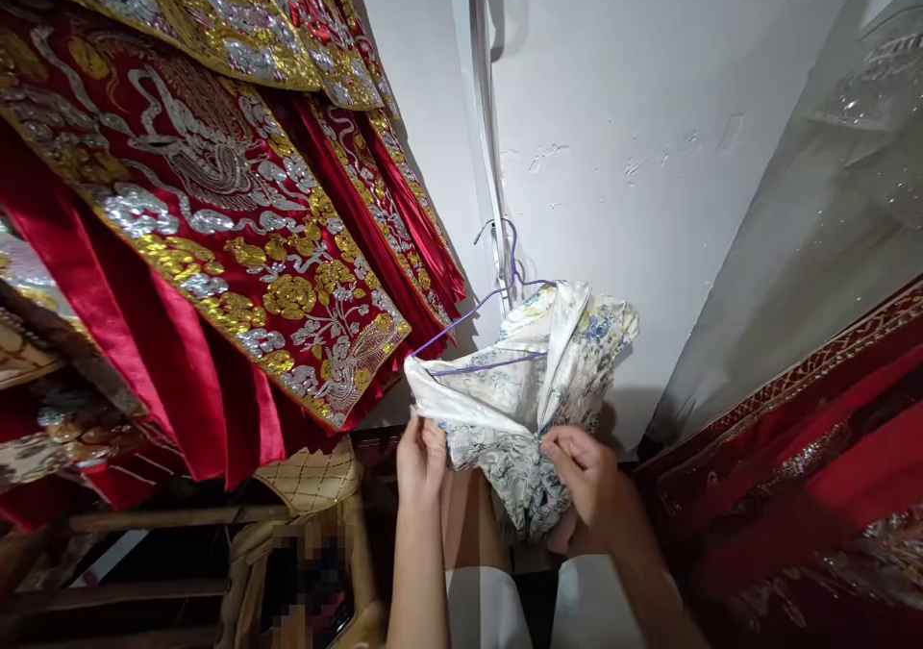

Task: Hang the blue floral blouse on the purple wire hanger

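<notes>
Though blemished, white wall [612, 178] behind garment [509, 394].

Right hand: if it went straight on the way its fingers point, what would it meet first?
The floral garment: the right hand seems to be pinching its front at the neckline, though exact contact is hard to judge.

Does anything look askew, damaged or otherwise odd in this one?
Two things. The white wall has scattered rough marks, possibly peeling paint. The floral garment looks bunched on the purple hanger, which slants in this view, its left end lower. I see no spill.
</notes>
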A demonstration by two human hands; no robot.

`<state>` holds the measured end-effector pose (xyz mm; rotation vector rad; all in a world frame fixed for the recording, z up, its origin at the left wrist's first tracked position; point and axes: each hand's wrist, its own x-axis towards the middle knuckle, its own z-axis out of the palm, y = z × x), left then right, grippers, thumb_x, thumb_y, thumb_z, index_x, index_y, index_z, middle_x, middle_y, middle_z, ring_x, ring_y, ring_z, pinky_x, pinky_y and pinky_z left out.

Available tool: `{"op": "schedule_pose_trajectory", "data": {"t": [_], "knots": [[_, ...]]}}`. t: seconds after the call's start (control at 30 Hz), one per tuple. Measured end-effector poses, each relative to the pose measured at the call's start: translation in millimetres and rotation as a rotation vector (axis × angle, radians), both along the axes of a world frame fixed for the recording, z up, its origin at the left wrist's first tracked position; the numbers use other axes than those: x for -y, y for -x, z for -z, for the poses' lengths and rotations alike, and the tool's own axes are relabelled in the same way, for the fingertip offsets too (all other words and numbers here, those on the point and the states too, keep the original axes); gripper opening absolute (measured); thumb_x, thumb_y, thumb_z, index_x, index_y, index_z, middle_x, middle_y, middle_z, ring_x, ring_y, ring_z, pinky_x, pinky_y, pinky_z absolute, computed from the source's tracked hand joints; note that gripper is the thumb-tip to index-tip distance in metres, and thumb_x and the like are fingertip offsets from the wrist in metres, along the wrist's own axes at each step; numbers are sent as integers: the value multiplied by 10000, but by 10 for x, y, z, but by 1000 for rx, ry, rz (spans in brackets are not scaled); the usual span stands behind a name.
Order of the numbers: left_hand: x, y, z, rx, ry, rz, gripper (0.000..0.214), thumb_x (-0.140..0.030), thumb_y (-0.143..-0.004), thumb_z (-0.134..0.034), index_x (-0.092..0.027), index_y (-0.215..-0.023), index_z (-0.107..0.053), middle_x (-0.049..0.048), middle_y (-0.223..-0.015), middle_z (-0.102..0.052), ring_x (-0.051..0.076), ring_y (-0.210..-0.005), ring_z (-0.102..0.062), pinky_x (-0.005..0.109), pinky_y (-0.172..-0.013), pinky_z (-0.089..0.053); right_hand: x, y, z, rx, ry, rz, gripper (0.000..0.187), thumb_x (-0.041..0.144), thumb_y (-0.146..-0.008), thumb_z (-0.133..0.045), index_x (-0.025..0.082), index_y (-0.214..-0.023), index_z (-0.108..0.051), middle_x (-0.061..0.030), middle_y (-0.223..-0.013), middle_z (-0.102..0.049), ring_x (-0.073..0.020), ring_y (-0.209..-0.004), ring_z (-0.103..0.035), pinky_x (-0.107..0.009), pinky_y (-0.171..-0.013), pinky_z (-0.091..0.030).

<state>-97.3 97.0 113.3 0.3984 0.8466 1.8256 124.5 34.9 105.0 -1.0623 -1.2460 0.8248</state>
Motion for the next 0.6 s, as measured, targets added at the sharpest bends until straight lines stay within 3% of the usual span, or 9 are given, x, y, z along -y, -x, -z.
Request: {"op": "schedule_pose_trajectory", "data": {"t": [0.13,0.23,0.37,0.5,0.6], "knots": [[283,-375,388,127,149,71,100,-181,-827,-706,-166,-922,-733,84,-868,-781,212,-830,-754,289,-731,-626,216,248,345,-250,107,7,400,572,-858,-685,174,-813,-684,34,-546,-460,-97,-455,-338,-232,-429,-280],[432,-467,481,168,219,87,188,-237,-718,-816,-160,-866,-730,72,-843,-775,232,-800,-747,319,-724,-619,299,287,455,-292,172,-95,418,581,-841,-720,165,-807,-686,35,-560,-452,-89,-474,-326,-232,-450,-291],[505,-417,301,129,119,54,328,-329,-659,-889,-169,-864,-689,21,-795,-733,185,-710,-708,275,-680,-579,321,221,456,-320,242,-144,439,594,-828,-737,159,-802,-686,39,-559,-440,-83,-486,-314,-234,-461,-272],[626,-445,10,142,-10,193,356,-350,-670,-883,-209,-822,-594,20,-876,-735,203,-736,-712,301,-689,-565,330,222,423,-270,282,-264,449,601,-778,-777,158,-778,-701,51,-522,-420,-84,-484,-316,-235,-470,-244],[763,-577,-104,116,-70,293,382,-381,-692,-885,-209,-797,-561,53,-981,-756,207,-779,-716,292,-700,-553,337,261,382,-240,294,-285,459,622,-799,-746,165,-781,-704,41,-538,-449,-98,-503,-363,-235,-487,-300]]}}
